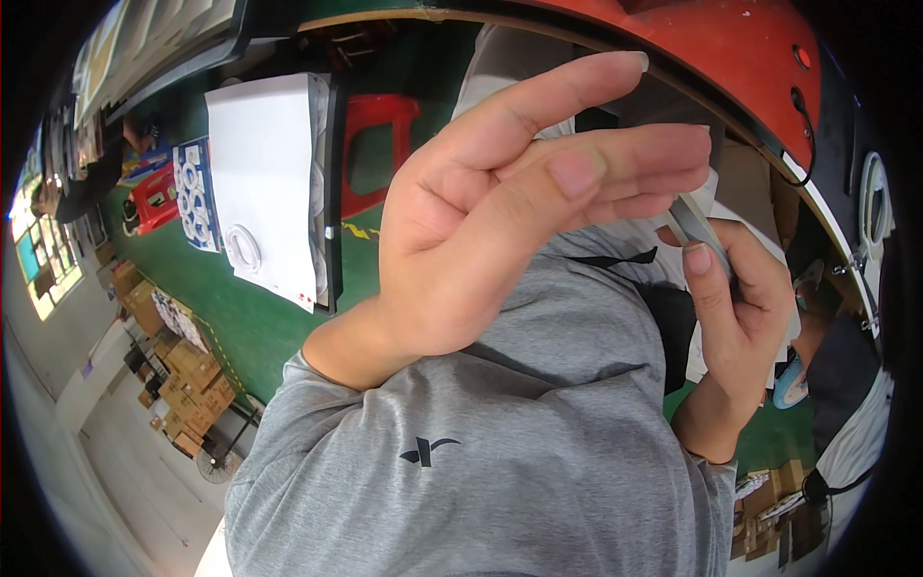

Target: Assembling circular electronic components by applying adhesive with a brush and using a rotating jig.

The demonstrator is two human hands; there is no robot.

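Note:
My left hand (pixel 481 212) is raised in front of my chest, its fingers stretched toward the right. The index finger stands apart above the others, and the thumb lies across the middle finger; I see nothing held there. To its right, my right hand (pixel 735 317) is closed on a thin, curved grey-white band (pixel 694 227), seen nearly edge-on. The thumb presses its near side, while part of the band is hidden by the fingers. My left fingertips overlap the band's upper end in the view; whether they touch it I cannot tell.
A white sheet (pixel 264 163) with a white ring (pixel 242 248) on it lies to the left, beside blue printed sheets (pixel 196 197). Red stools (pixel 385 144) stand behind. An orange-red surface (pixel 731 48) curves across the upper right. Cardboard boxes (pixel 192 385) and a fan (pixel 219 462) are lower left.

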